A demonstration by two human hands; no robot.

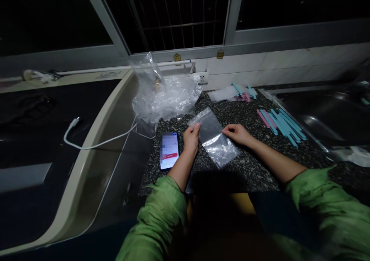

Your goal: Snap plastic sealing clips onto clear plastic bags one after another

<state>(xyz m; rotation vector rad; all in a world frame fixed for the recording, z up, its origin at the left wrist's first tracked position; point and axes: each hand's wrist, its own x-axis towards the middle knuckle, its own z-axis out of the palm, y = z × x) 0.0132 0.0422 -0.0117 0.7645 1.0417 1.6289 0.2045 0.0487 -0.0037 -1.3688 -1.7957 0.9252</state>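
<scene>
Between my hands is a clear zip-lock bag, tilted over the dark speckled countertop. My left hand pinches its left edge near the top, thumb on the plastic. On the opposite edge, my right hand is closed with its fingertips on the bag. I can make out nothing inside the bag. A lit phone lies just left of my left wrist. To the right of my right hand, several blue strips and a few pink strips lie in a loose pile.
A heap of crumpled clear plastic sits behind the phone. More bags with pink and blue strips lie by the wall socket. A sink is at right; a white cable crosses the appliance at left.
</scene>
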